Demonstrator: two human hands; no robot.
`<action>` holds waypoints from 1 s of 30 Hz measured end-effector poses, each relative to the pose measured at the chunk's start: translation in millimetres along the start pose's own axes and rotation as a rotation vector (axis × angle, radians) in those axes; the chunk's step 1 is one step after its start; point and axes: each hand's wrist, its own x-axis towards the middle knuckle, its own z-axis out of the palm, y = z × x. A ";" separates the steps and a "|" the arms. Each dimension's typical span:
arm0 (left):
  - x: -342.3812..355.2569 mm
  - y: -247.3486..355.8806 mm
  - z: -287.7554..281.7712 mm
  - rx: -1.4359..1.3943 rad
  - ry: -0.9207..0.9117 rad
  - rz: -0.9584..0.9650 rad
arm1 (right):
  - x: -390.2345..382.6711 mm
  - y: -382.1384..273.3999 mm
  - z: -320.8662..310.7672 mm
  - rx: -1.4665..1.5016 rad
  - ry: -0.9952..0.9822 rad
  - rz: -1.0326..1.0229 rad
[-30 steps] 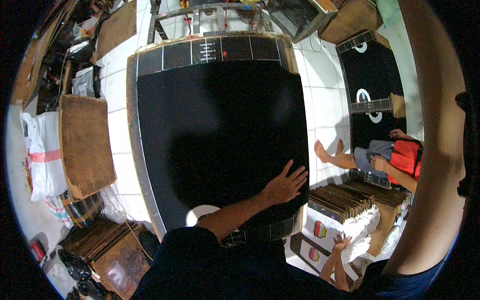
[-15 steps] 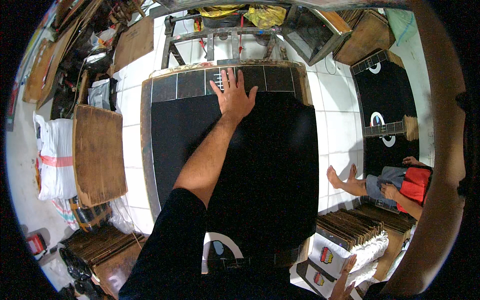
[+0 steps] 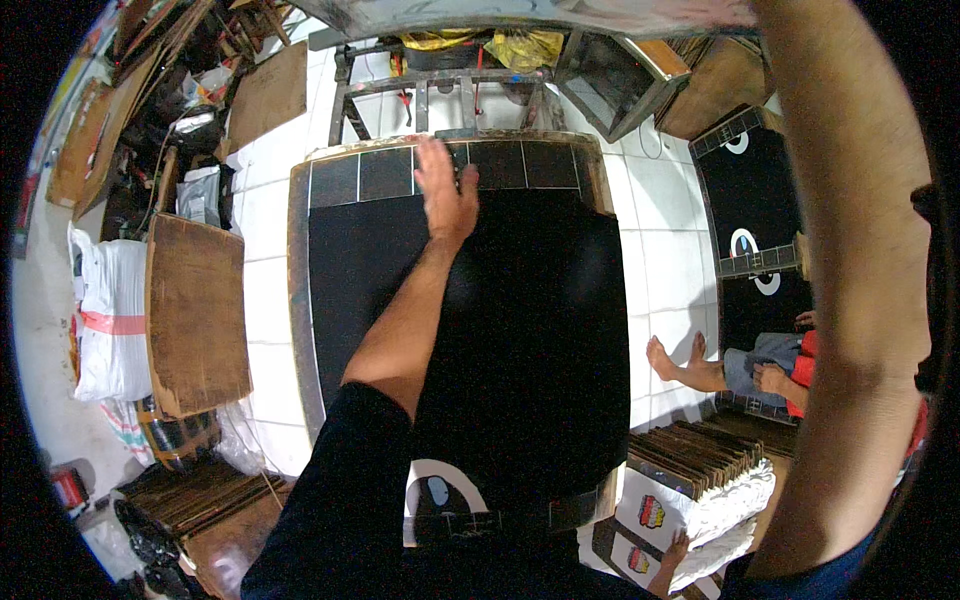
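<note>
My left hand point(image 3: 446, 195) is open at the far edge of a large black cloth point(image 3: 530, 330), its thumb apart from the other fingers. Blurred fingertips overlap the strip of dark squares with pale lines point(image 3: 498, 165) that borders the cloth. The cloth lies over a worn board point(image 3: 298, 260). Near my body it bears a white ring with a blue spot point(image 3: 440, 490). My right forearm point(image 3: 850, 300) rises close along the right side; its hand is out of view above. A pale, smeared panel point(image 3: 600, 17) crosses the top edge.
A dark metal stand point(image 3: 440, 95) is beyond the board. At right sit a person's legs point(image 3: 690, 368) beside more black cloth point(image 3: 750, 190). Stacked brown sheets point(image 3: 695, 455) and white bundles point(image 3: 735, 505) fill the lower right. A wooden board point(image 3: 198, 315) leans at left.
My left hand has shifted left and its fingers have drawn closer together. My right forearm has swung inward, covering more of the right side. The smeared panel fills more of the top.
</note>
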 end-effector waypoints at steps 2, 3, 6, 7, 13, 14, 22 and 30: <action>1.8 14.7 -47.0 -0.048 0.006 -0.217 | -27.8 -6.7 -13.5 0.022 -0.027 0.040; -1.3 27.1 -77.1 -0.124 0.110 -0.207 | -50.9 -3.3 -14.1 0.111 -0.053 0.092; -18.3 84.7 -170.3 -0.544 0.390 -0.254 | -131.0 -11.6 26.5 0.062 0.203 0.074; -29.2 106.0 -197.2 -0.836 0.411 -0.309 | -156.7 -19.3 45.6 -0.006 0.340 0.036; -86.9 129.9 -241.9 -1.344 0.373 -1.259 | -345.1 -55.7 163.0 0.025 0.134 0.018; -99.5 114.0 -236.5 -1.340 0.322 -1.425 | -366.6 -60.1 181.8 0.002 -0.039 0.055; -206.9 0.1 -203.5 0.115 0.122 -0.441 | -387.1 -46.4 262.5 0.085 -0.266 0.043; -200.2 -18.9 -197.8 0.474 -0.192 -0.180 | -301.9 -10.4 289.7 0.091 -0.174 -0.004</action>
